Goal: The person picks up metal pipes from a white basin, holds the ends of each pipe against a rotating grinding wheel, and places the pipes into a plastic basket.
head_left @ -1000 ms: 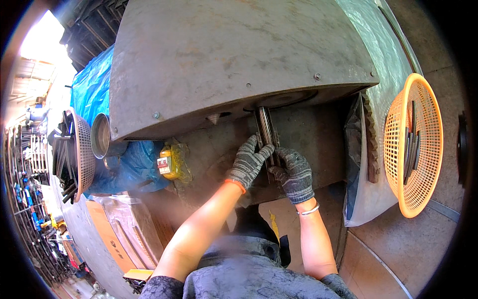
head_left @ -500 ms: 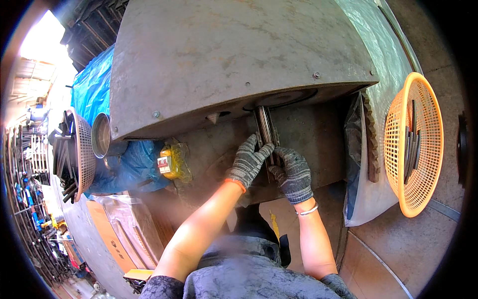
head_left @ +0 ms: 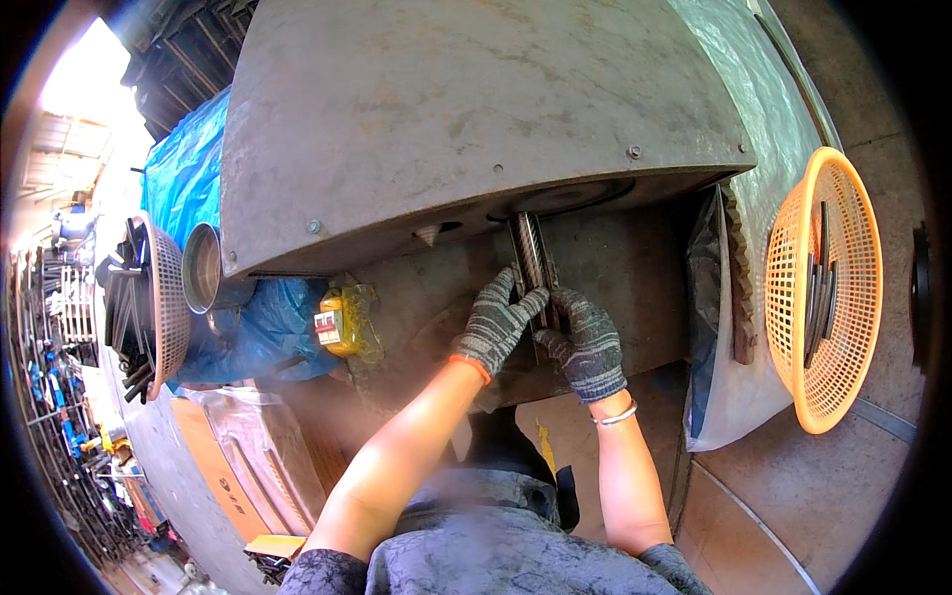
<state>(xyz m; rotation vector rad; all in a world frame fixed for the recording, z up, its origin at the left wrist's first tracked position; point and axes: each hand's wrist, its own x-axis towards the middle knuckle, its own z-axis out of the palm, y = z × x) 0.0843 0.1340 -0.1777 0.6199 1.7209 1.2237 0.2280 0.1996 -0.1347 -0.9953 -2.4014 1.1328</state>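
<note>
A shiny metal shaft [head_left: 529,246] with slanting grooves juts toward me from under the grey metal housing [head_left: 476,99]. Both hands wear grey striped knitted gloves and meet at the shaft's near end. From the left, my left hand [head_left: 499,325] closes its thumb and fingers there. My right hand [head_left: 587,347] pinches at the other side, its fingertips beside the shaft. A narrow dark piece shows between the hands, mostly covered by the gloves, so its kind cannot be made out.
An orange plastic basket [head_left: 858,297] with several dark strips stands at right. At left are a pale basket [head_left: 171,307] of black pieces, a metal can [head_left: 202,270] and blue plastic sheeting [head_left: 263,332]. A yellow wrapped item [head_left: 347,322] lies nearer the hands. A toothed bar [head_left: 739,288] borders the right side.
Both hands hold nearly the same pose at the shaft. The whole view has shifted very slightly.
</note>
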